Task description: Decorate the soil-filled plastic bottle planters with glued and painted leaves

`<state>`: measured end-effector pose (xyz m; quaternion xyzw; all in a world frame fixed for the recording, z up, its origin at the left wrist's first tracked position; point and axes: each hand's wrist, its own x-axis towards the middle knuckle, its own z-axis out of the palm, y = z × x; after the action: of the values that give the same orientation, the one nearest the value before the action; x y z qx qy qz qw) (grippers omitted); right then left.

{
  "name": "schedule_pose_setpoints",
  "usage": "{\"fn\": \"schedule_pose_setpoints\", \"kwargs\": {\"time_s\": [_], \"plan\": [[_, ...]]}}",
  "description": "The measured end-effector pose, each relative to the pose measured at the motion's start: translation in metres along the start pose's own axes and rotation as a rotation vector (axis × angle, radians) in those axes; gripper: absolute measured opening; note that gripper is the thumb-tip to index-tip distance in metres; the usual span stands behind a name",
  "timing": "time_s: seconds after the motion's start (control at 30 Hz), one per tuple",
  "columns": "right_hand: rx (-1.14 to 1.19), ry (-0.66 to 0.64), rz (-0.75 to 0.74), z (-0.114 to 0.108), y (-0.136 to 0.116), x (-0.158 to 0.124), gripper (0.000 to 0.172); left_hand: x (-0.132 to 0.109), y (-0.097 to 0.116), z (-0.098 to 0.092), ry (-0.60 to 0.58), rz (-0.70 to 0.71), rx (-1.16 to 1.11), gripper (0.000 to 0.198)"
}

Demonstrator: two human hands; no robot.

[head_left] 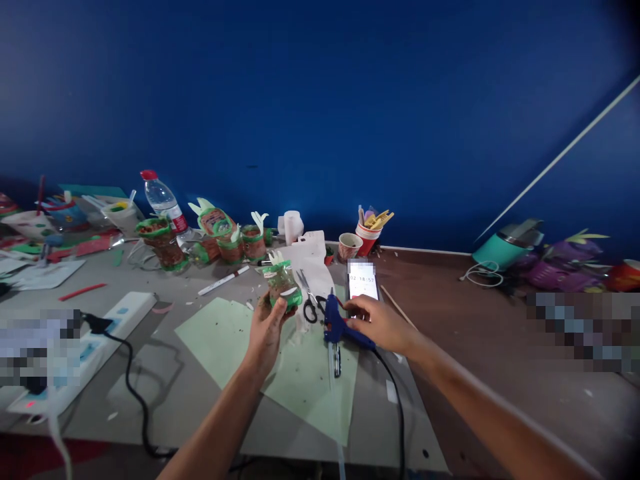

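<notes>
My left hand (267,327) is closed round a small see-through craft jar (284,288) with green bands, brown bits and white leaf-like pieces at its top. At the right, my right hand (375,321) curls its fingers at the handle of a blue hot glue gun (334,320), whose nozzle points away from me. A long clear glue stick (336,407) trails from the gun's back end towards me. Between the two hands lie black-handled scissors (311,308). Pale green paper sheets (300,393) spread beneath the gun and the jar.
A phone (363,283) showing a timer lies beyond my right hand. Similar brown-and-green craft jars (167,243) stand by a water bottle (163,200) at the back. A white power strip (125,320) sits left; the gun's black cord (395,387) runs to the near edge.
</notes>
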<state>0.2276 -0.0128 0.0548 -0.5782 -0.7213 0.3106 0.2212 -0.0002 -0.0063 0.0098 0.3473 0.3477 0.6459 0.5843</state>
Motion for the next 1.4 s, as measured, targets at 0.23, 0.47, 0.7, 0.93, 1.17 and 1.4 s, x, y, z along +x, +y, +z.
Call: {"fn": "schedule_pose_setpoints", "kwargs": {"time_s": [0.23, 0.47, 0.7, 0.93, 1.17, 1.4], "plan": [[-0.439, -0.094, -0.048, 0.001, -0.011, -0.015, 0.045, 0.002, -0.003, -0.001, -0.043, -0.013, -0.036, 0.037], [-0.523, -0.163, -0.042, 0.003, -0.012, -0.018, 0.047, 0.001, 0.001, 0.002, -0.051, -0.061, -0.071, 0.034], [-0.377, -0.044, -0.100, 0.008, -0.021, -0.013, 0.037, 0.001, 0.002, 0.002, -0.018, -0.086, -0.117, 0.027], [-0.275, -0.007, -0.159, 0.012, -0.034, -0.011, 0.035, -0.001, 0.004, 0.005, -0.028, -0.068, -0.110, 0.031], [-0.440, -0.054, -0.005, 0.009, -0.012, -0.019, 0.056, 0.000, -0.004, 0.005, -0.040, 0.001, -0.084, 0.052], [-0.619, -0.133, -0.039, 0.016, -0.001, -0.024, 0.049, 0.001, -0.004, 0.003, -0.074, 0.021, -0.006, 0.053]]}}
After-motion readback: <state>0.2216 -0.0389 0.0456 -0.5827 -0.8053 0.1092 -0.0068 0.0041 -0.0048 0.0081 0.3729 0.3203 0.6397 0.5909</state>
